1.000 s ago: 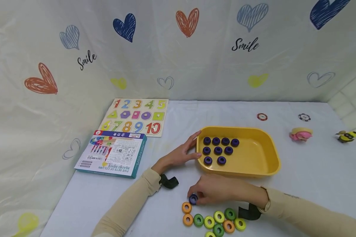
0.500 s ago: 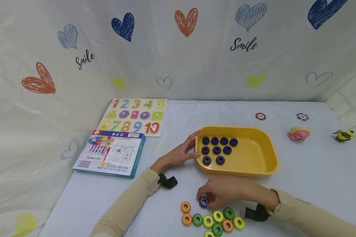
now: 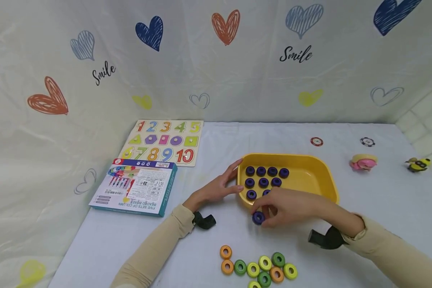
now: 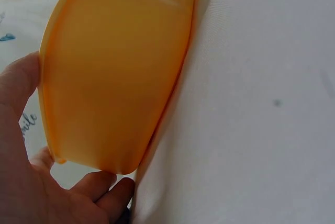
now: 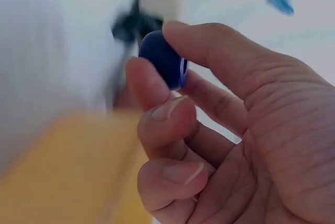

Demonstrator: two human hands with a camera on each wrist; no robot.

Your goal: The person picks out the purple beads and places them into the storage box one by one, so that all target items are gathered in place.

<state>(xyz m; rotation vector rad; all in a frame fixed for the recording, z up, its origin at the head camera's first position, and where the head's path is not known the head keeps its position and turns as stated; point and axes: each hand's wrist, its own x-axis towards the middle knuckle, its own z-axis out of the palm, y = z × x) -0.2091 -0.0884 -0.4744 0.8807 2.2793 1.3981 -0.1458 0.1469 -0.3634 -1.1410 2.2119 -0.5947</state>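
Note:
In the head view, my right hand (image 3: 291,206) pinches a dark purple ring bead (image 3: 254,219) between thumb and fingers, just off the near side of a yellow tray (image 3: 309,180). The right wrist view shows that purple bead (image 5: 158,59) held at the fingertips, the other fingers curled below it. My left hand (image 3: 217,188) holds the tray's left end, thumb over the rim. Seen from the left wrist, its lower fingers (image 4: 94,185) press the tray's outer wall. Several purple beads (image 3: 249,183) lie in rows in the tray's left part; my right hand partly covers one.
Orange, green and yellow ring beads (image 3: 290,277) lie together near the front edge. At left, a boxed bead set (image 3: 151,188) overlaps a number puzzle board (image 3: 137,133). Two chips (image 3: 311,141), a pink-faced toy (image 3: 363,163) and a toy bee (image 3: 417,165) sit at right.
The purple bead, pinched in my right hand, has moved from beside the orange beads up and right to the tray's near edge. My left hand stays on the tray.

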